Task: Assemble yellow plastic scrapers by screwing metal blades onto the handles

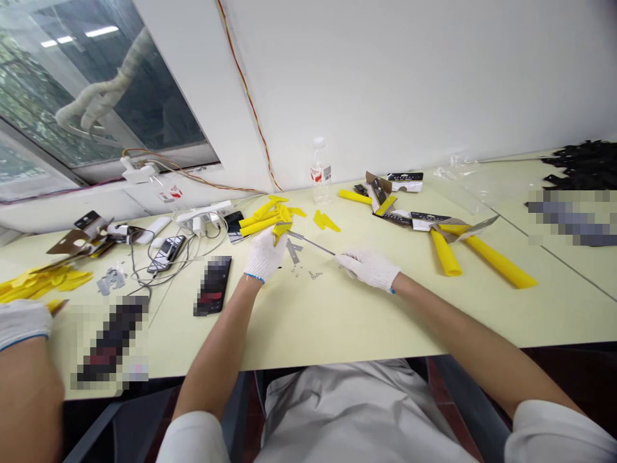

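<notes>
Both my hands wear white knit gloves. My left hand (264, 254) is closed around a yellow plastic piece (281, 229) just in front of a pile of yellow pieces (263, 217). My right hand (369, 267) pinches the near end of a thin grey metal blade (311, 242) whose far end meets the yellow piece. Small grey metal bits (308, 273) lie on the pale table (313, 315) between my hands.
A dark phone (213, 285) lies left of my left hand, with more phones, cables and a power strip (202, 215) behind. A water bottle (321, 170) stands by the wall. Yellow tubes (496, 260) and black cards lie right. Another person's gloved hand (22, 321) is at the left edge.
</notes>
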Available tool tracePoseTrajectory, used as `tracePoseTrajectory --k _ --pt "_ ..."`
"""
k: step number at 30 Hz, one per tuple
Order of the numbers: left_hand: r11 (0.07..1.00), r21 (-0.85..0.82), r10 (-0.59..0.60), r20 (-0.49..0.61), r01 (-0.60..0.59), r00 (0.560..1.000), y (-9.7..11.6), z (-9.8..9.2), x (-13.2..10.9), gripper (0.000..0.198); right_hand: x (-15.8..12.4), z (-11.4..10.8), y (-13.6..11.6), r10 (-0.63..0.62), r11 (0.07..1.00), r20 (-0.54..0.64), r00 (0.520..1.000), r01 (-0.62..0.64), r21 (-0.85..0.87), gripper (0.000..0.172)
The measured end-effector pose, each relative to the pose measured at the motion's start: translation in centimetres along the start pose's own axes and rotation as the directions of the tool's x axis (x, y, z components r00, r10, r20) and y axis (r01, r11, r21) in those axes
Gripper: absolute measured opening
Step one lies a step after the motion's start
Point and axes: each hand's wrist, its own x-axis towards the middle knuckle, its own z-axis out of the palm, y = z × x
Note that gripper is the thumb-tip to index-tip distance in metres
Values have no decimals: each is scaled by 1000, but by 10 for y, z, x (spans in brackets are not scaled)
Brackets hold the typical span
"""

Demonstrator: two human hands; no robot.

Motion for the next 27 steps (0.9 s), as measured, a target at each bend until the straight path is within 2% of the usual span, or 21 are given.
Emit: tracePoseTrajectory --k 3,12,18,27 --pt "1000 -7 6 -2 -6 1000 0 0 0 29 2 1 2 48 999 20 999 -48 13 54" --pt "999 -26 22 -10 -22 1000 1 0 -1 28 2 2 0 117 990 58 991 -121 74 53" --pt "999 -19 31 -20 -32 999 0 0 0 23 3 4 -1 120 984 54 991 -126 122 54" --pt "992 -52 117 -44 -119 992 -1 -1 0 20 4 4 -1 114 976 23 993 -116 183 51"
